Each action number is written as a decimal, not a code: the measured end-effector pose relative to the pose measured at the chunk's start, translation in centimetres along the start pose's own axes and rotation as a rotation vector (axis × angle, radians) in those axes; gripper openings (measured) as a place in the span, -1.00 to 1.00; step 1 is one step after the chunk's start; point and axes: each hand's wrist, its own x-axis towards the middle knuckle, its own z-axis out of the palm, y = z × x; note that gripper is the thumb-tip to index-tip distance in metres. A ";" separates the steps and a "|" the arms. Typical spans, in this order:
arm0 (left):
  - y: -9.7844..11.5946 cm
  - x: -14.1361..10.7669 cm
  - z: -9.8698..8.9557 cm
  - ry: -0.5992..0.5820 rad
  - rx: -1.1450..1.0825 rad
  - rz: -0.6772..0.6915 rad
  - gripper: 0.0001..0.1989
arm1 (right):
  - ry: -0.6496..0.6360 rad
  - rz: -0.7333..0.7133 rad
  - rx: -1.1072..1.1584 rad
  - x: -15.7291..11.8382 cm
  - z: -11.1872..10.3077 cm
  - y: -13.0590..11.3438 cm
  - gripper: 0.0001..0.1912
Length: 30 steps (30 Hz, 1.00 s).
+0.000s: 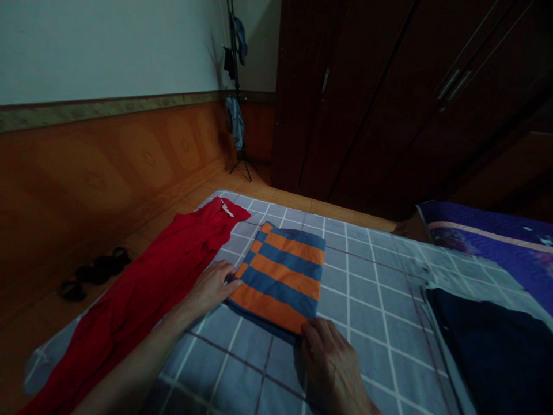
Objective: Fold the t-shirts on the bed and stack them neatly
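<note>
Two hands (212,285) (332,357) touch one folded striped cloth (280,271) beside one red garment (159,268).

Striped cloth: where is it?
The striped cloth lies on the checked sheet, centre of the head view, right of the red garment and left hand.

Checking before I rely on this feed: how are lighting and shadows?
Head view: dim overall, the wardrobe almost black; head view: soft shadow on the checked sheet beside the right hand; head view: bands on the striped cloth read distinctly.
</note>
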 end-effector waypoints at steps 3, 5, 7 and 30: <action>0.6 -0.3 0.4 -0.003 -0.022 -0.044 -0.81 | 0.103 -0.019 0.037 -0.5 0.0 0.1 -0.83; 0.8 -0.6 0.9 -0.007 0.011 -0.083 -0.82 | 0.107 0.013 0.052 -0.8 -0.1 0.2 -0.87; 1.0 -1.1 1.4 0.001 0.054 -0.129 -0.85 | 0.072 0.048 0.048 -1.1 -0.4 0.3 -0.87; 7.2 -9.3 2.4 -0.626 -0.687 -0.369 -0.80 | -0.024 -0.121 -0.017 -6.8 -9.7 4.9 -0.79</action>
